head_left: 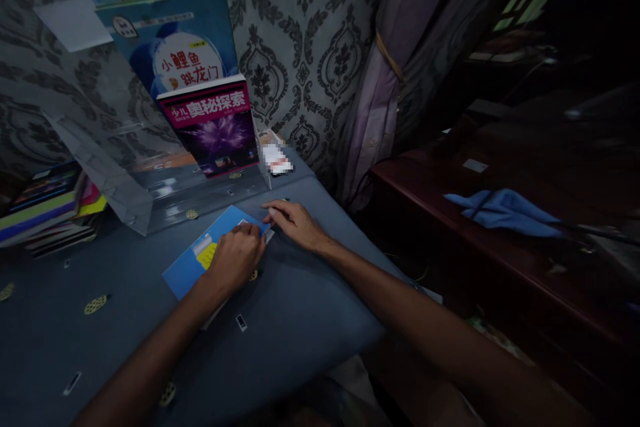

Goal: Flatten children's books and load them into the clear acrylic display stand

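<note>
A blue book point(187, 271) with a yellow and white patch on its cover lies slantwise on the table. My left hand point(240, 250) is closed over its right part, fingers curled and pressed down, so much of the cover is hidden. At the book's right edge is my right hand point(296, 225), its thumb and fingers drawn together near the corner. A small white edge point(270, 235) shows between the two hands; whether it is a page or a separate paper I cannot tell.
A clear acrylic book rack point(145, 213) holds a purple-covered book point(220, 133) and a blue storybook point(185, 47) behind it. Stacked books point(55, 213) lie at the left. Right of the blue-grey tablecloth point(310, 320) stands dark red furniture point(450, 220) with a blue cloth point(500, 210).
</note>
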Demonstrator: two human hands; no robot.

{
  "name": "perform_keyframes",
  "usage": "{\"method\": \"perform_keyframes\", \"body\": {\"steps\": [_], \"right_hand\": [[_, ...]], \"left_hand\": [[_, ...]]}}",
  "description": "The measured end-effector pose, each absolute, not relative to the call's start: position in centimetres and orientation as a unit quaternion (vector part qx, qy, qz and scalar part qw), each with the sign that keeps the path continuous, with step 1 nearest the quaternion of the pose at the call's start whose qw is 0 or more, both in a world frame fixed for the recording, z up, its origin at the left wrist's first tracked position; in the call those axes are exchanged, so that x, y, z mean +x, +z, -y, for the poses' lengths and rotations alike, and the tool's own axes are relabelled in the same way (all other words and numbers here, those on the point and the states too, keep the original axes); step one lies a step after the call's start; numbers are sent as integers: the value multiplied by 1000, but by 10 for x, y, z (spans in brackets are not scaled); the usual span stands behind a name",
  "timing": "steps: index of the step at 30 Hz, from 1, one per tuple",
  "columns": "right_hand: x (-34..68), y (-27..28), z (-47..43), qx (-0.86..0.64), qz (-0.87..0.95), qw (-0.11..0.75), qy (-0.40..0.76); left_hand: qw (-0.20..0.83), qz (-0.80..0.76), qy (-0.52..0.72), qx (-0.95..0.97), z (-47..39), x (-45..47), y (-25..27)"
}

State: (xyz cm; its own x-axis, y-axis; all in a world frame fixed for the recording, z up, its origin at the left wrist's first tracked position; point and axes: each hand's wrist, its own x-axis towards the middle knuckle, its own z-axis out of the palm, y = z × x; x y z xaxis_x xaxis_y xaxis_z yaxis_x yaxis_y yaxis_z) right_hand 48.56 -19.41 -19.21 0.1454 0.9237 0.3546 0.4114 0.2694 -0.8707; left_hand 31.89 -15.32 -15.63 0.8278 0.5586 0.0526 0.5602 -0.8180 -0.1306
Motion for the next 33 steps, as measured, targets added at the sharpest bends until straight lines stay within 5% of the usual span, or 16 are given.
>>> {"method": "perform_keyframes", "body": {"steps": [33], "right_hand": [[486, -192, 194, -549, 615, 516, 231]], "left_hand": [[89, 281, 5, -956, 156, 319, -155]]}}
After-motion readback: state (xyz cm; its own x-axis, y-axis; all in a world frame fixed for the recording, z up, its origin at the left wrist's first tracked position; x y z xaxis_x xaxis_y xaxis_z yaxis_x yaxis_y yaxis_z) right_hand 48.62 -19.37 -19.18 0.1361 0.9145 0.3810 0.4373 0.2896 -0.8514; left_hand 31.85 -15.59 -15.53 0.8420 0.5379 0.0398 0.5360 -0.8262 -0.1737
